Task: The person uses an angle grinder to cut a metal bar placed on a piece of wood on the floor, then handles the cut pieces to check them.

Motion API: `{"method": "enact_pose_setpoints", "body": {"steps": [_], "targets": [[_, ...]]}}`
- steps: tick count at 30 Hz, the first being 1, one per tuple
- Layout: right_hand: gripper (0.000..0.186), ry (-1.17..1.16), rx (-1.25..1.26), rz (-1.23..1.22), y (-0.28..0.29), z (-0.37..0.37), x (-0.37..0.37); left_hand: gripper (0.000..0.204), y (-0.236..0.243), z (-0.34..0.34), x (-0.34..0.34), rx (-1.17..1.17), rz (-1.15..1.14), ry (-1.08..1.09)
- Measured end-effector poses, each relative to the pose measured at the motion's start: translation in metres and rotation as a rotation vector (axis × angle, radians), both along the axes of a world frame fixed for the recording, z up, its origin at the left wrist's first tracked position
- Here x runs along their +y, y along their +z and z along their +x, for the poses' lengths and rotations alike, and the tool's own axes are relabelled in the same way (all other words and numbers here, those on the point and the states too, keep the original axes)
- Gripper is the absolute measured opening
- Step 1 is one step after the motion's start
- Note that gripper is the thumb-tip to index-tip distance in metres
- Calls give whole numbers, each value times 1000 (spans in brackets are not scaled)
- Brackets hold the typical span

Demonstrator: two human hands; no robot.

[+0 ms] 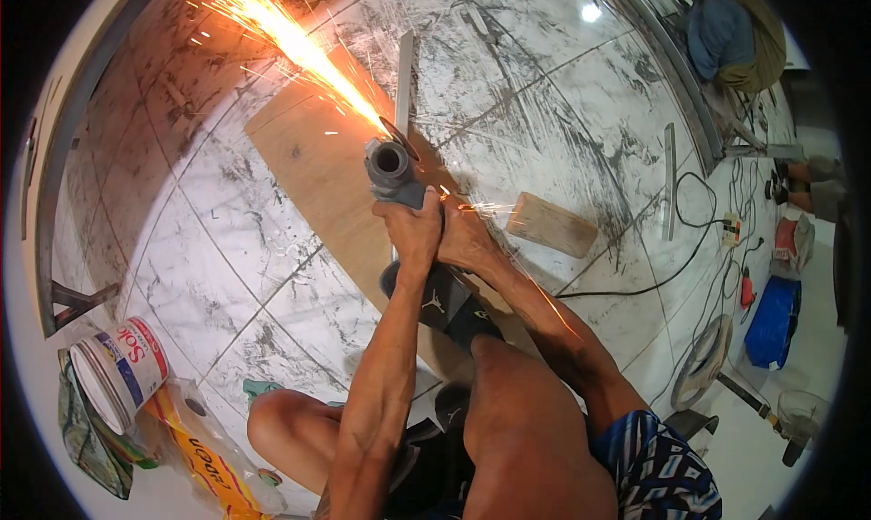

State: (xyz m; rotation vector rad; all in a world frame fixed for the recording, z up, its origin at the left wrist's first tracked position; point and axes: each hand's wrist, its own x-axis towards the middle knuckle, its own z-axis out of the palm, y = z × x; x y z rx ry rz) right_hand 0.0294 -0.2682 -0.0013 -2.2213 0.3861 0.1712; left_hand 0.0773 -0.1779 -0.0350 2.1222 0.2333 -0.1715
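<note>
fingers of the left hand (413, 225) are wrapping tightly around the grey body of an angle grinder (392, 171), and the right hand (464, 239) is clamping shut on the rear of the same tool just beside it. the grinder is sitting near the middle of the view, its disc (399, 137) biting into a long grey metal bar (405, 71) that is lying across a brown wooden board (308, 157) on the marble-patterned tile floor (544, 84). a bright stream of orange sparks (281, 30) is shooting away to the upper left. a black-socked foot (445, 302) is pressing down on the board below the hands. a small wooden block (551, 225) is lying to the right, near a black cable (671, 266) and a second metal strip (670, 180). a white plastic bucket (113, 370) is tipping on its side at the lower left, next to a yellow bag (204, 461).
</note>
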Motion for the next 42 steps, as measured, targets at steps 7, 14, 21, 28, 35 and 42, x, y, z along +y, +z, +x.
{"method": "enact_pose_setpoints", "body": {"steps": [7,14,21,28,35,42], "targets": [[67,-18,52,-11,-20,-9,-5,65,13,-6,-11,-13,-86,8],[69,12,-45,3,-9,-9,-7,64,18,-8,-11,13,-77,18],[64,2,161,-90,-33,-16,-12,64,20,-8,-16,20,-109,10],[71,48,132,-34,-7,-10,-8,69,13,-8,-6,52,-87,-43],[66,0,74,-40,-1,-11,-6,65,6,-9,-9,-4,-55,-36],[75,-6,-138,-32,-14,-11,-8,65,10,-11,-11,66,-143,9]]}}
